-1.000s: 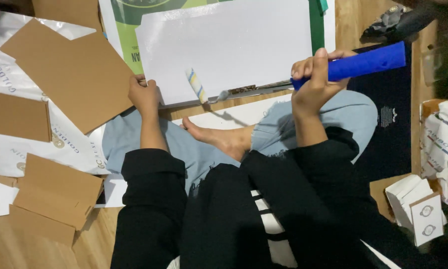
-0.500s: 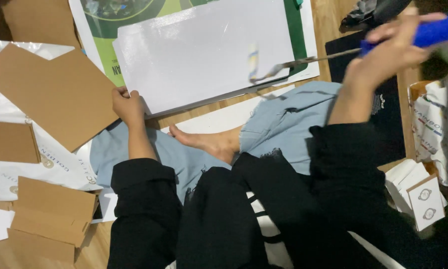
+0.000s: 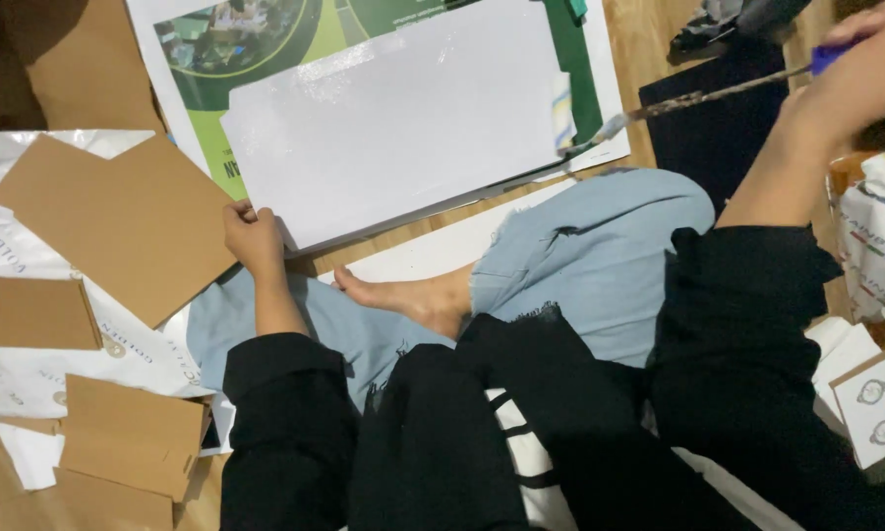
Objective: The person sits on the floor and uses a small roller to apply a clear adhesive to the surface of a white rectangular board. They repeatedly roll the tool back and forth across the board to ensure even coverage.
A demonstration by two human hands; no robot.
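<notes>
Along the left edge of the wooden floor (image 3: 649, 59) lie my brown cardboard pieces (image 3: 128, 231), spread over white printed paper (image 3: 10, 374), with smaller cut pieces stacked near the lower left corner. Just right of the biggest piece, my left hand (image 3: 254, 239) is closed on the lower left corner of the white board (image 3: 403, 123), thumb on top, holding it flat. The board rests on a green printed poster (image 3: 265, 39) at the floor's top edge, above my bare foot (image 3: 413, 295) and crossed legs in light blue jeans. At the board's right edge the tip of my brush (image 3: 659, 106) touches a pale streaked patch. The thin handle slants up to my right hand (image 3: 870, 69) in the top right corner, fingers wrapped shut around its blue grip. Small white boxes (image 3: 870, 403) sit by the right edge.
</notes>
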